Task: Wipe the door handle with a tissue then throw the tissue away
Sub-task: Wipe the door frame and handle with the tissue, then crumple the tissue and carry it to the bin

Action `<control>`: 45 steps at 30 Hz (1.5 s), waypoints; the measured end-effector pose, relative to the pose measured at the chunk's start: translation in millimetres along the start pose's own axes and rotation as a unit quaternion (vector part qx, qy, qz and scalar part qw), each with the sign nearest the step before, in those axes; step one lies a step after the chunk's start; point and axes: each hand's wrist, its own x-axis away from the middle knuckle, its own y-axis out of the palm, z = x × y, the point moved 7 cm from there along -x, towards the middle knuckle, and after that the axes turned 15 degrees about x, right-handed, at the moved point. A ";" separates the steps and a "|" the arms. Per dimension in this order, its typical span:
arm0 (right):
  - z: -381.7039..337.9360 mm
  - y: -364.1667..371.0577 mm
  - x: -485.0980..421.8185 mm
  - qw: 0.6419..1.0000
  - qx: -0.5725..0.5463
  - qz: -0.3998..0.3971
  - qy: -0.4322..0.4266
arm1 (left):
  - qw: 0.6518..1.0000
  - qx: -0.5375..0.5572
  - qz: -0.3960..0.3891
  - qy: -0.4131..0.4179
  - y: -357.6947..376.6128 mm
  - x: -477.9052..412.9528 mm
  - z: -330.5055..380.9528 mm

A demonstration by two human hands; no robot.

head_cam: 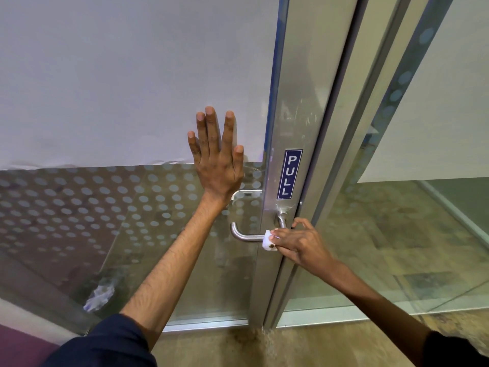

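A brushed-metal lever door handle (244,235) juts from the aluminium stile of a glass door, its free end curving up at the left. My right hand (299,243) pinches a small white tissue (269,241) with a brown stain and presses it around the handle's bar near the stile. My left hand (218,161) lies flat on the glass above and left of the handle, fingers spread and pointing up, holding nothing.
A blue PULL sign (289,174) sits on the stile above the handle. The glass door (105,207) has white film above and a dotted band below. A second glass panel (423,221) stands to the right. A crumpled wrapper (99,296) shows low behind the glass.
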 end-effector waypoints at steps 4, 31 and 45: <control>15.8 -0.1 -0.1 0.997 -0.039 -0.024 0.061 | 1.000 0.002 0.001 0.001 -0.4 -0.1 0.9; -37.1 -0.6 -15.9 0.951 -0.085 -0.010 0.296 | 0.998 -0.037 -0.047 0.006 -3.8 0.7 2.3; -38.8 -11.5 -31.7 0.781 -0.481 0.031 0.397 | 0.940 0.078 -0.248 -0.221 -103.7 115.1 13.8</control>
